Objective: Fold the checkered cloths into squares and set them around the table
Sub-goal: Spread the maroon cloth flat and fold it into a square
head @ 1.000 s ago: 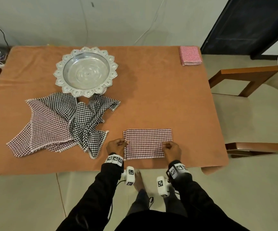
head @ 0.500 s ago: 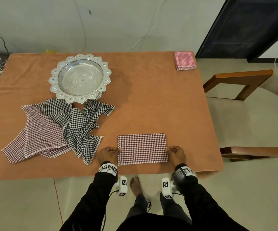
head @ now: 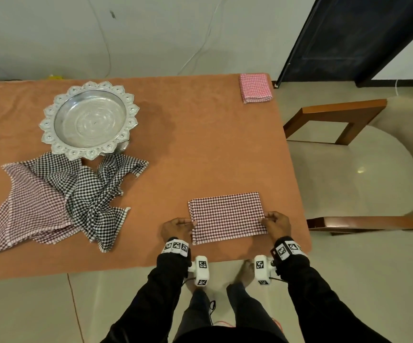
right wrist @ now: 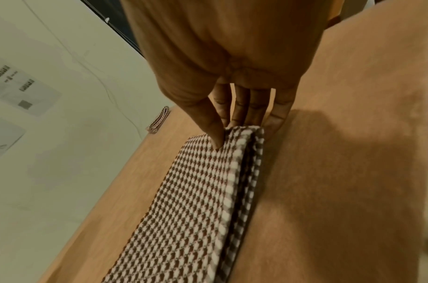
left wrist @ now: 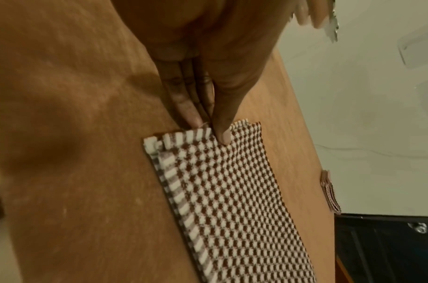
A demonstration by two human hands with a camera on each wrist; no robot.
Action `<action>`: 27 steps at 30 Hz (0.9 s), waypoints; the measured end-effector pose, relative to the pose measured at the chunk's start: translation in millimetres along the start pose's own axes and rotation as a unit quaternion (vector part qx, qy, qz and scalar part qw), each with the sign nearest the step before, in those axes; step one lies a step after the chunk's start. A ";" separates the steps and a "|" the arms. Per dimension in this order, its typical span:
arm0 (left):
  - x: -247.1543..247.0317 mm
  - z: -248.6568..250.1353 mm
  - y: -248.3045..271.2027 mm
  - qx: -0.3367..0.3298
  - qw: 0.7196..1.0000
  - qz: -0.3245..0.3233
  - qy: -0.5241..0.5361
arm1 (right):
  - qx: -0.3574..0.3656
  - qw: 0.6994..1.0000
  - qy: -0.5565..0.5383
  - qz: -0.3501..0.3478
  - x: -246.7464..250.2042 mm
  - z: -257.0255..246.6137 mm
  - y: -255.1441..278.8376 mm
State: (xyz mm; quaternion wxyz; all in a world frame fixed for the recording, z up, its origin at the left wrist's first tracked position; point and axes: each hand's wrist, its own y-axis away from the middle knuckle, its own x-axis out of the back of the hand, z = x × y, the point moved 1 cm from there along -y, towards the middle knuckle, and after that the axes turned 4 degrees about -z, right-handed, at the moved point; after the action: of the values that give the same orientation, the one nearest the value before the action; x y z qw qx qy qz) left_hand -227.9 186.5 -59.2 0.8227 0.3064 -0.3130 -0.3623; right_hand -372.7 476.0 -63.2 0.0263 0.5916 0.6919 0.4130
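Pale wall (head: 151, 33) with thin wires behind the surface (head: 200, 134). Dark door (head: 361, 33) right of the surface. Wooden chair (head: 344, 112) beside it. Shiny cream floor (head: 27, 313) below.

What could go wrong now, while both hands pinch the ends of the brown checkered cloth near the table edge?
1. The brown checkered cloth is still a rectangle. In the right wrist view its layers are not flush, so the next fold may come out uneven.
2. The left hand and right hand pinch only the ends; the middle could sag if lifted.
3. It lies close to the table edge and might slip off.
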 end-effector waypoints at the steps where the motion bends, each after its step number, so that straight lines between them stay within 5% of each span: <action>1: -9.0 1.2 3.1 -0.011 1.000 0.010 -0.022 | 0.000 1.000 0.000 -0.003 9.0 3.2 -5.5; 4: -26.1 4.1 15.0 -0.120 0.974 0.075 -0.179 | 0.018 1.000 0.022 0.005 20.2 1.5 -9.2; 7: -43.9 1.8 22.4 -0.279 0.887 0.110 -0.352 | 0.129 0.978 0.149 0.061 10.0 -9.8 2.7; 10: -67.3 3.0 17.2 -0.353 0.811 0.072 -0.461 | 0.300 0.908 0.289 0.047 -27.0 -18.1 22.2; 14: -88.0 -1.9 -3.4 -0.335 0.745 0.010 -0.576 | 0.421 0.809 0.404 -0.067 -91.7 -34.3 40.5; 18: -80.2 -22.8 -19.1 -0.323 0.741 0.027 -0.587 | 0.414 0.771 0.468 -0.121 -124.0 -36.1 37.6; 27: -82.0 -23.1 -15.8 -0.299 0.767 0.024 -0.567 | 0.386 0.779 0.480 -0.119 -129.5 -15.9 22.5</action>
State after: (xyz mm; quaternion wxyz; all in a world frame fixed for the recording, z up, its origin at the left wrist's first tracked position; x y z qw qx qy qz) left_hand -261.7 248.9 -109.0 0.5540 -0.2244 -0.6055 -0.5255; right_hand -324.4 357.7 -97.7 -0.4905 0.1900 0.7814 0.3357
